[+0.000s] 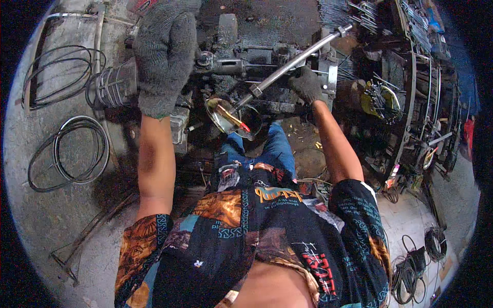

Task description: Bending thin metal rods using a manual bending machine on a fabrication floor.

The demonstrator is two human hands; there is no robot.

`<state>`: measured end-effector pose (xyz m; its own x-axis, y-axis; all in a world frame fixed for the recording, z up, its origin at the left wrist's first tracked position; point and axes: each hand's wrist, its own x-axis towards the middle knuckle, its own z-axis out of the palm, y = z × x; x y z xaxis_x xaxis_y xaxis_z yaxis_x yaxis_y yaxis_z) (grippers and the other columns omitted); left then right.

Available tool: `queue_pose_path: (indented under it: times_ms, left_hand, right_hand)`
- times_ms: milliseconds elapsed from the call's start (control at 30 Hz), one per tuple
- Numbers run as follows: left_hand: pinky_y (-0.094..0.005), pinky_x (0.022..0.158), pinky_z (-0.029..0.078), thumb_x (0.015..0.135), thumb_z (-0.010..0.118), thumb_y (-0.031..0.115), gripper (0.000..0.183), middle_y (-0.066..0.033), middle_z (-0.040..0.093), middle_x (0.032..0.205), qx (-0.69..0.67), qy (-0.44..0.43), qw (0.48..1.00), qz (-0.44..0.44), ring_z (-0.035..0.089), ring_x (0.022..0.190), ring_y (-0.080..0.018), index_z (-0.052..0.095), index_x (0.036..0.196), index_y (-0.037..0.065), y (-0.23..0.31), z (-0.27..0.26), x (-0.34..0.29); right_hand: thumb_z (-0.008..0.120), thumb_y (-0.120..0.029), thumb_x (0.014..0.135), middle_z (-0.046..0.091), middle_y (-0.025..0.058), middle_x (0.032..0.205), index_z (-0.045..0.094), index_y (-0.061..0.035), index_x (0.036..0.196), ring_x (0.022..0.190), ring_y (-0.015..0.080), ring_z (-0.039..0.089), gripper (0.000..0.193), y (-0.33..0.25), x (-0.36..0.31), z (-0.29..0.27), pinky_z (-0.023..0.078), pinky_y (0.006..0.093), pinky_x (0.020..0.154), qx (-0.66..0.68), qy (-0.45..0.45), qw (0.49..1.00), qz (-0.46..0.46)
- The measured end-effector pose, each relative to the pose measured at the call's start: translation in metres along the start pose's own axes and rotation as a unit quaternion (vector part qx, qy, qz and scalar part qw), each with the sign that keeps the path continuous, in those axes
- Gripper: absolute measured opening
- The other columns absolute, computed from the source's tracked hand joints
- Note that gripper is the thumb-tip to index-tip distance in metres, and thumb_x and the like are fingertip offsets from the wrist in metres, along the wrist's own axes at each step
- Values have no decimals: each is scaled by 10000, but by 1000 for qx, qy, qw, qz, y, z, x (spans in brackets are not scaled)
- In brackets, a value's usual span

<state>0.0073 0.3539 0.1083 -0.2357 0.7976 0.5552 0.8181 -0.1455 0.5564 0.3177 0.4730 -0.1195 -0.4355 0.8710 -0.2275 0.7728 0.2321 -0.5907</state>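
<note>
My left hand (167, 59), in a grey knitted glove, is raised high at the left of a dark, greasy machine (231, 66). Its fingers look curled in, and whatever they may hold is hidden. My right hand (308, 84), gloved the same way, is at the machine's right part with its fingers closed; what they grip cannot be made out. A bright metal rod (292, 61) slants over the machine, its upper end beyond my right hand. At its lower end is a round shallow dish (218, 120), with a thin red-tipped stick (239, 123) across it.
Coils of black cable (77, 149) lie on the floor at the left, near a ribbed cylinder (113, 84). At the right are a yellow container (377, 100) of thin metal pieces, bundles of rods (364, 18) and a metal rack (411, 92). More black cable (411, 272) lies lower right.
</note>
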Motion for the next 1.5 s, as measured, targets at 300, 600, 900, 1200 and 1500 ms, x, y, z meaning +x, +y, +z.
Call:
queue_pose_path:
  times_ms: [300, 600, 900, 1200, 1500]
  left_hand:
    - [-363, 866, 506, 1009, 521, 181, 210, -82, 693, 1000, -43, 45, 997, 44, 658, 949, -234, 664, 1012, 28, -19, 3, -3]
    - [-394, 921, 520, 960, 606, 145, 170, -126, 713, 1044, -17, 57, 995, 82, 679, 1005, -308, 699, 1054, 39, -19, 6, -7]
    - [-392, 920, 521, 960, 615, 130, 161, -126, 713, 1041, -84, 42, 995, -37, 680, 1007, -294, 696, 1055, 29, -20, 12, -15]
    - [-393, 943, 508, 969, 610, 146, 184, -133, 705, 1070, -40, 41, 998, 38, 669, 1025, -305, 689, 1084, 26, -22, 11, -9]
    - [-416, 1071, 435, 994, 546, 172, 360, -171, 629, 1293, -115, 149, 982, 32, 590, 1222, -297, 600, 1294, -19, -27, 13, -34]
  right_hand:
    - [750, -297, 748, 711, 249, 1005, 691, 27, 1005, 976, 391, 688, 417, -17, 0, -4, 530, 454, 852, 39, -27, 999, 25]
    - [702, -274, 777, 706, 257, 1030, 682, 18, 1042, 989, 420, 674, 395, -15, 0, -3, 524, 472, 873, 10, -29, 999, 6]
    - [723, -206, 738, 717, 238, 1041, 666, 3, 1116, 983, 393, 690, 435, -1, 3, 5, 530, 441, 876, 51, -36, 998, 1]
    - [698, -198, 737, 692, 284, 1018, 658, 14, 1071, 992, 455, 656, 398, 5, 7, 13, 518, 485, 863, 37, -2, 999, -5]
    - [664, -311, 819, 683, 280, 1024, 650, 28, 1087, 1025, 425, 653, 433, 4, 4, 4, 497, 466, 878, 25, -40, 999, 24]
